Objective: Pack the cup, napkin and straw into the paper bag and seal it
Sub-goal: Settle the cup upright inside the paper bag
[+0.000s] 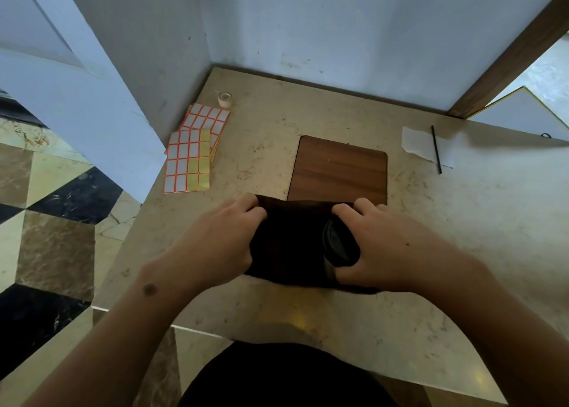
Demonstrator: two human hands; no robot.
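While the left hand (221, 237) and right hand (378, 246) each grip a side of the dark paper bag (289, 246) on the table (462, 237), holding its mouth around the lidded cup (338, 243), the thin bag looks light, limp, tear-prone, best held by its rim.

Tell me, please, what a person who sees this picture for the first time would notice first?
First come the two hands, left hand and right hand, gripping the open paper bag at the near middle of the marble table, with the dark-lidded cup inside it. Next, the orange-edged label sheets at the far left, and the white napkin with the black straw on it at the far right.
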